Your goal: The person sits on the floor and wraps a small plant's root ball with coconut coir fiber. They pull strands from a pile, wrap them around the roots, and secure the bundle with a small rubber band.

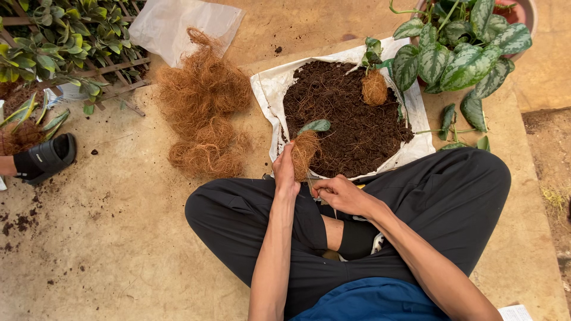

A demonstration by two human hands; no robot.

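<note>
I see my left hand closed around a fibre-wrapped plant ball at the sack of dark soil's seven o'clock edge. My right hand looks pinched shut, on what I cannot tell. The ball seems light, soft and crumbly; I'd grip its middle, sparing the leaf.

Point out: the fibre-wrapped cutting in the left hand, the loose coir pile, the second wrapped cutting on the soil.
fibre-wrapped cutting [305, 154], head view, on the fibre ball below its leaf.
loose coir pile [205, 89], head view, on the upper clump.
second wrapped cutting [374, 87], head view, on its fibre ball.
</note>
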